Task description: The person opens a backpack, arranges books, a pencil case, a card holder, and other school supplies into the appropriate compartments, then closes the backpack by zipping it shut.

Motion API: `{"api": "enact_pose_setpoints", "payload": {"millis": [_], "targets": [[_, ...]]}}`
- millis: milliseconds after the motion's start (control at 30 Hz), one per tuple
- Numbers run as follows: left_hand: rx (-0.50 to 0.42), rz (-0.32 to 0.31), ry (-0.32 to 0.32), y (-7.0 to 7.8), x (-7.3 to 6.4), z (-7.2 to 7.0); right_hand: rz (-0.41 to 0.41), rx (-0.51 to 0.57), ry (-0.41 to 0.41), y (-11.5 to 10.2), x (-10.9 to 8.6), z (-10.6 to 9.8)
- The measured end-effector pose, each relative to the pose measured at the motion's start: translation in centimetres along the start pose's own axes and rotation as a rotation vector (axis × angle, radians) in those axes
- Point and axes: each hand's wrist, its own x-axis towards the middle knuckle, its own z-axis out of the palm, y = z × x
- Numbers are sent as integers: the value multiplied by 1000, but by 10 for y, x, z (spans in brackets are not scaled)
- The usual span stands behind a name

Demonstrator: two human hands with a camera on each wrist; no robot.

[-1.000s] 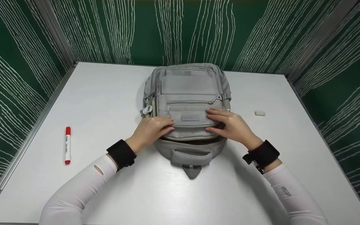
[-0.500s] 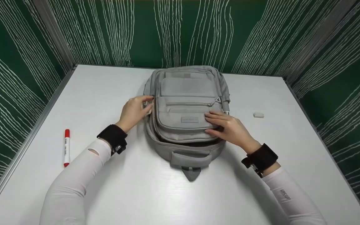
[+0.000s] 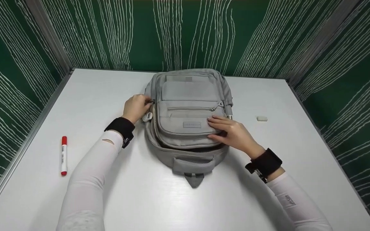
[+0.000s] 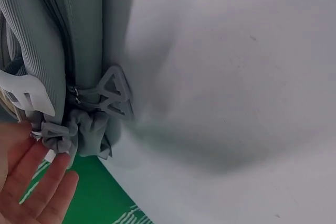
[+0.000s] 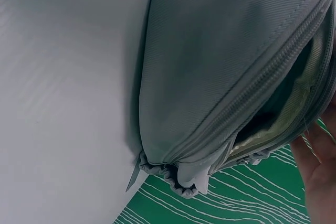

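Note:
A grey backpack (image 3: 189, 91) lies front up on the white table, its carry handle (image 3: 193, 165) toward me. Its main compartment gapes along the near end and the sides; the right wrist view shows a beige lining (image 5: 283, 121) inside. At the bag's left side, my left hand (image 3: 136, 107) pinches a small zipper pull (image 4: 38, 134) between thumb and fingers. A white loop tab (image 4: 29, 92) hangs close by. My right hand (image 3: 236, 133) rests on the lower right of the front pocket, fingers spread on the fabric and thumb at the pocket's edge.
A red-capped white marker (image 3: 64, 156) lies on the table (image 3: 178, 208) at the left. To the right of the bag is a small white eraser (image 3: 262, 118). Triangular pulls (image 4: 118, 90) hang from the bag's left side. Green walls with white lines (image 3: 140, 35) enclose the table.
My left hand has left the front pocket, moved to the bag's left side and taken hold of the zipper pull there. My right hand has stayed on the pocket.

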Motion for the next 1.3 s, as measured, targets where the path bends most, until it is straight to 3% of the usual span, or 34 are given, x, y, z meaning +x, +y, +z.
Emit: {"api": "enact_pose_setpoints", "payload": {"millis": [133, 400, 600, 733, 967, 1300], "targets": [[-37, -15, 16, 0, 4, 0, 11, 3, -1, 0, 1, 0], [-127, -102, -18, 2, 4, -4, -8, -8, -1, 0, -1, 3], [-67, -128, 11, 10, 1, -13, -9, -3, 8, 1, -2, 4], [0, -65, 36, 13, -3, -19, -1, 0, 7, 1, -3, 4], [200, 146, 45, 20, -18, -22, 1, 1, 10, 2, -2, 3], [310, 235, 74, 27, -41, -20, 21, 24, -4, 1, -3, 3]]}}
